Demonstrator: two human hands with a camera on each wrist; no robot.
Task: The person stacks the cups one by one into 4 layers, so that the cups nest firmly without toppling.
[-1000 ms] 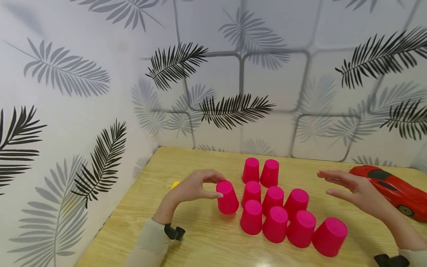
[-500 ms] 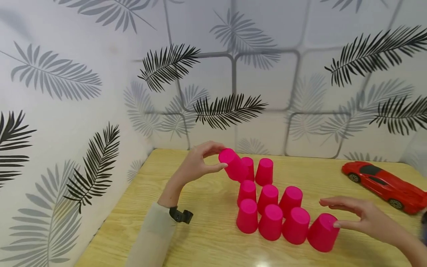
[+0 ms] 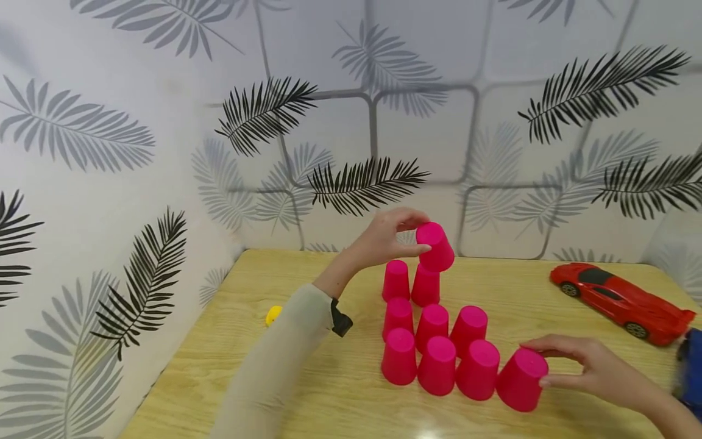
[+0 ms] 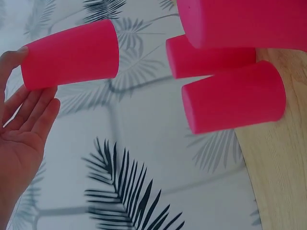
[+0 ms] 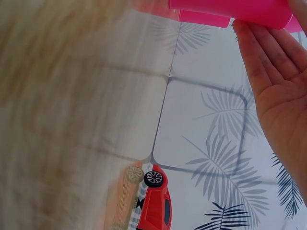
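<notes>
My left hand (image 3: 381,239) pinches an upside-down pink plastic cup (image 3: 435,249) between thumb and fingers. The cup is tilted in the air, in front of the right one of two back-row cups (image 3: 396,281) from my viewpoint. In the left wrist view, that held cup (image 4: 72,55) is apart from the standing ones. My right hand (image 3: 598,372) holds the rightmost cup (image 3: 522,379) of the front row, thumb on the near side and fingers behind. That cup stands on the table. More pink cups (image 3: 434,326) stand upside down in the middle row.
A red toy car (image 3: 620,302) sits at the right of the wooden table (image 3: 192,378). A small yellow object (image 3: 273,314) lies left, partly behind the left sleeve. Something dark blue (image 3: 691,372) shows at the right edge. A leaf-patterned wall (image 3: 340,140) closes the back.
My left hand has lifted a cup from the left of the group and carried it up and right over the back row. The right hand has come down onto the rightmost front cup.
</notes>
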